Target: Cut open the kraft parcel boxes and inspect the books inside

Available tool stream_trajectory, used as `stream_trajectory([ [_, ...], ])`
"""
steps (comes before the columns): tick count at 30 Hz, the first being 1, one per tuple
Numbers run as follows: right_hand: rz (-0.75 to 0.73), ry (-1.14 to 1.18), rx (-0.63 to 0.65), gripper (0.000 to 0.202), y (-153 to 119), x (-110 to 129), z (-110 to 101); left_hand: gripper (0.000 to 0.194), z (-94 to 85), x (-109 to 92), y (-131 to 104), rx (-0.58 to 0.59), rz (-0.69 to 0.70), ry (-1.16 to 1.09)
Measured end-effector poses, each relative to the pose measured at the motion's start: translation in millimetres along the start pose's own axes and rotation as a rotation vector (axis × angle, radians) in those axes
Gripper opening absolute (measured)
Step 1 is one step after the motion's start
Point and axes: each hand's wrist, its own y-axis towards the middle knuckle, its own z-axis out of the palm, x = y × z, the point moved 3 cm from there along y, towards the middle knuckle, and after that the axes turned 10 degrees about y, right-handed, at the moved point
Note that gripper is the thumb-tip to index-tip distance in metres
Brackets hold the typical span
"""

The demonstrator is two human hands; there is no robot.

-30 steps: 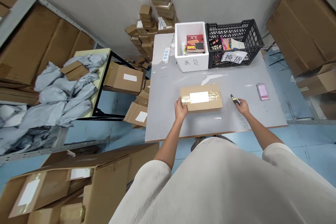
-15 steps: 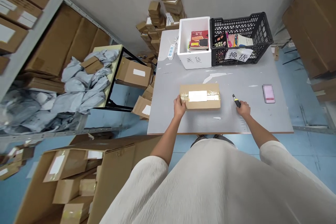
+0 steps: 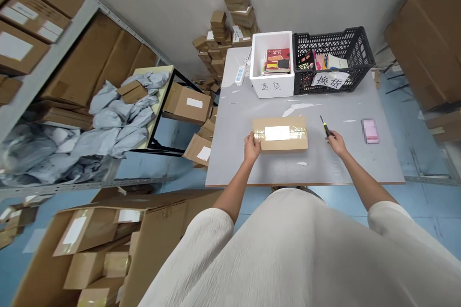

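A taped cardboard box [image 3: 298, 145] with a white label lies flat on the grey table [image 3: 230, 163]. My left hand [image 3: 252, 147] grips its left end at the near corner, thumb on the near side. To the right of the box, my right hand [image 3: 336, 143] is closed round the handle of a black and yellow utility knife [image 3: 326, 129]. The knife's thin blade is out and points away from me, up and to the left, apart from the box. Part of the handle is hidden in my palm.
Behind the box stand a white foam bin [image 3: 272, 88] and a black plastic crate [image 3: 334, 36], both holding books. A pink phone [image 3: 370, 131] lies at the right, a power strip [image 3: 240, 76] at the back left. An open carton [image 3: 162, 223] of boxes stands at lower left.
The knife's blade now shows longer, and the knife has swung more upright in my right hand. My left hand stays on the box. The whole view has shifted slightly.
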Motion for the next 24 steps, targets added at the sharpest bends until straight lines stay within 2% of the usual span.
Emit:
stream_trajectory([
  [2,-0.004,0.082,0.072,0.051,0,31,14,0.067,-0.5,0,0,-0.004,0.014,-0.008],
  [5,-0.052,0.025,0.213,0.047,-10,77,42,0.068,-2.7,-2,-3,-0.010,0.043,-0.018],
  [8,-0.203,-0.133,0.342,0.053,-27,117,75,0.066,-6.4,-5,-10,-0.022,0.098,-0.010],
  [11,-0.410,-0.349,0.424,0.047,-43,146,108,0.050,-10.1,-10,-20,-0.051,0.169,0.042],
  [14,-0.535,-0.545,0.506,0.042,-52,163,139,0.039,-11.4,-13,-27,-0.022,0.236,0.073],
  [17,-0.591,-0.708,0.572,0.041,-55,172,165,0.041,-12.9,-14,-31,0.009,0.316,0.085],
  [24,-0.623,-0.958,0.629,0.041,-60,181,202,0.045,-16.3,-11,-35,0.025,0.399,0.070],
])
